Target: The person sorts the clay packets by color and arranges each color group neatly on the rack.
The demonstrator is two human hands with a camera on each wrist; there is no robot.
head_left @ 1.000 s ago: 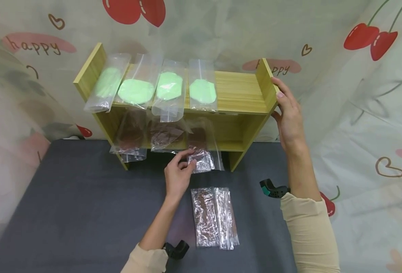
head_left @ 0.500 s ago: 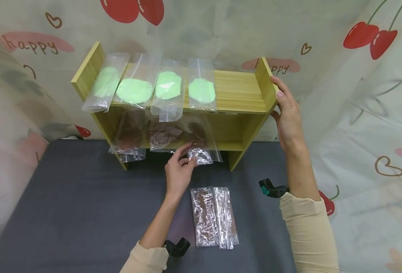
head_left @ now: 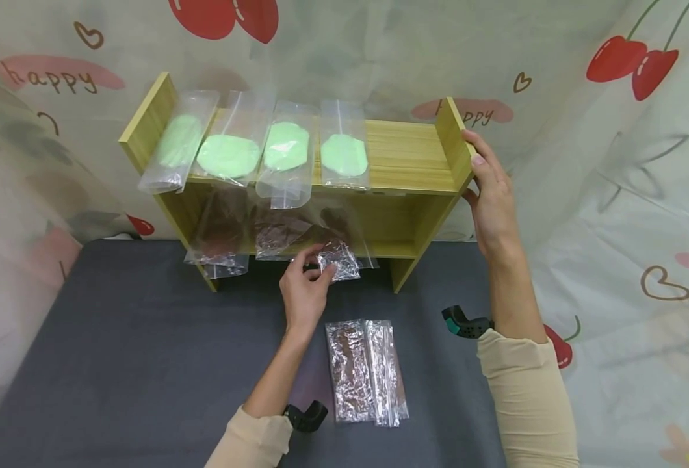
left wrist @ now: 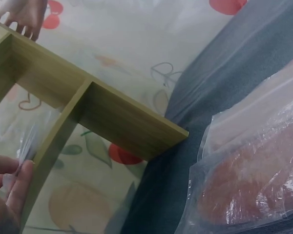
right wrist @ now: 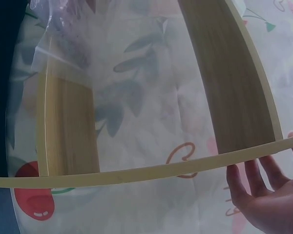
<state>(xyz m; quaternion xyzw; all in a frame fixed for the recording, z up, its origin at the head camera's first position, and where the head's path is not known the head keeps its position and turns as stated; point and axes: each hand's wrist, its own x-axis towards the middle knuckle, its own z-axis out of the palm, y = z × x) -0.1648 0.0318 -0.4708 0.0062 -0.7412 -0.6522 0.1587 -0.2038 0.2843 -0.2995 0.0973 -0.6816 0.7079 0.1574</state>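
My left hand (head_left: 303,292) pinches the front end of a clear zip bag (head_left: 340,260) with a dark brown flat piece inside, at the front edge of the lower shelf. In the left wrist view, fingertips (left wrist: 23,178) hold the crinkled plastic close beside the shelf board. My right hand (head_left: 493,205) rests with its fingers against the right side panel of a small wooden shelf rack (head_left: 400,159); the right wrist view shows fingertips (right wrist: 254,178) along that panel's outer side. Two similar bags, one brown bag (head_left: 224,227) and another brown bag (head_left: 280,234), lie farther left on the lower shelf.
Several clear bags with pale green pieces (head_left: 344,155) lean along the upper shelf. Silvery, brown-filled bags (head_left: 353,374) lie overlapped on the dark grey tabletop (head_left: 163,364) before the rack. A cherry-printed curtain (head_left: 344,52) hangs behind and at the sides.
The bag in my left hand has moved inward and up onto the lower shelf, its front end lifted and tilted. My right hand has stayed on the side panel.
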